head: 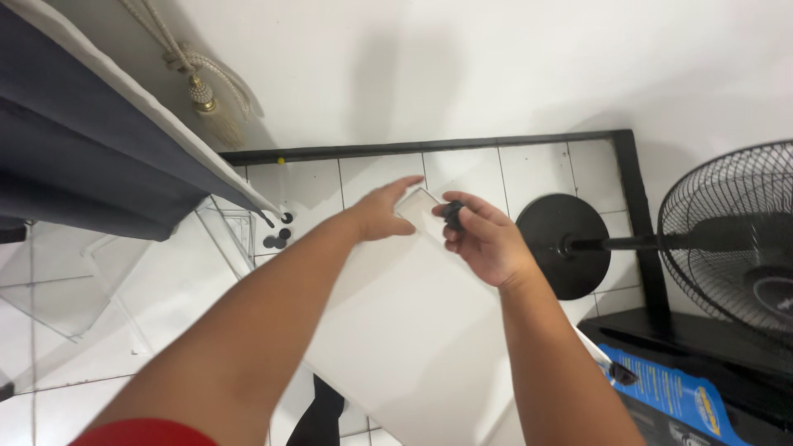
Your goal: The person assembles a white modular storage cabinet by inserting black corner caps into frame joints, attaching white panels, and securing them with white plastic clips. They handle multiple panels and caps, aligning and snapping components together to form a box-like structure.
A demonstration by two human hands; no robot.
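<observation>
Left hand: the left hand (382, 211) is stretched out with the fingers long and a little spread; the fingertips rest on the far left corner of the white board (413, 330); the thumb lies along the near side of that corner; it is not wrapped tight around anything.

Right hand: the right hand (486, 239) is curled; the thumb and first fingers are pressed together on a small black part (453, 215); the part is just beside the far edge of the board; I cannot tell if the part touches the board.

White board: a big flat white board, tilted; it runs from the hands in the middle down to the near edge of the view; the far end shows a clear, shiny strip.

Blue package: a blue card package (673, 395) with yellow and white print lies at the near right, on a black surface; a small black tip sticks out at its left end.

Fan: a black standing fan (731, 239) is on the right; its round flat base (562, 244) sits on the white tiled floor (529, 169), just right of the right hand; the wire cage is at the far right.

Curtain: a dark curtain (91, 157) hangs at the left; a cream rope tassel (206, 103) hangs on the wall above it.

Floor bits: small black round pieces (279, 238) lie on the tiles, left of the left hand; clear plastic sheets (99, 272) lie at the left.
</observation>
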